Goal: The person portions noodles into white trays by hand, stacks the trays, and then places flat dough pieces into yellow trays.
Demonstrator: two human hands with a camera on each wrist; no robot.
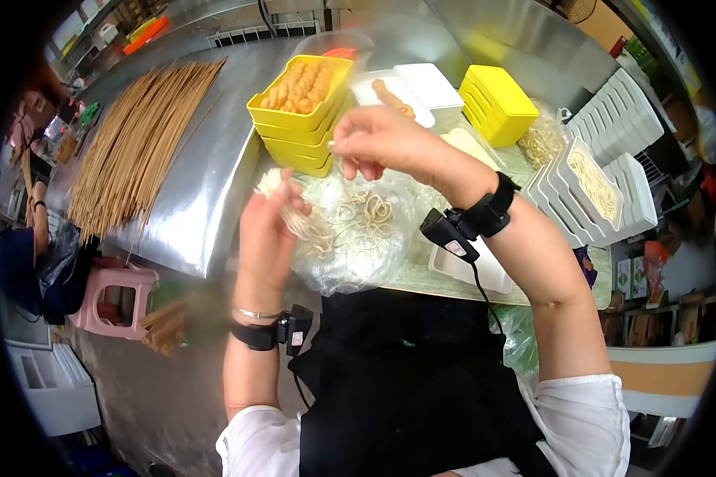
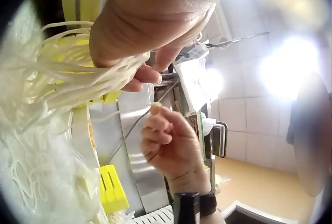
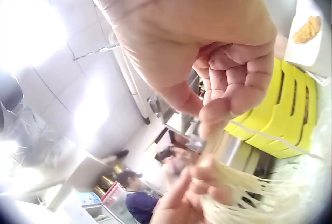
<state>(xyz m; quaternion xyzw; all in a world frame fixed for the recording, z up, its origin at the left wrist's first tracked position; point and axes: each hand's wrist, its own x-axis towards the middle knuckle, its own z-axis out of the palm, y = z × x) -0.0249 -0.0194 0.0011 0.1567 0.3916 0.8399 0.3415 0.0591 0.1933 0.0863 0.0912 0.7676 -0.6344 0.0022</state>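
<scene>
My left hand (image 1: 264,234) grips a bundle of long white noodle-like strands (image 2: 62,78), which droop from the fingers in loops. Above and to the right of it, my right hand (image 1: 390,143) pinches the end of a single strand (image 2: 116,114) between thumb and forefinger. That strand runs slack from the fingertips toward the pile in the left wrist view. Beneath both hands, more loose strands (image 1: 370,213) lie in curls on a clear plastic sheet (image 1: 326,274) over the table.
Stacked yellow trays (image 1: 294,151) with orange pieces on top stand behind the hands. Many wooden skewers (image 1: 143,151) cover the metal counter at left. At right are a yellow stack (image 1: 497,103), white trays (image 1: 565,211) with strands, and an empty white tray (image 1: 485,270) near the table's front edge.
</scene>
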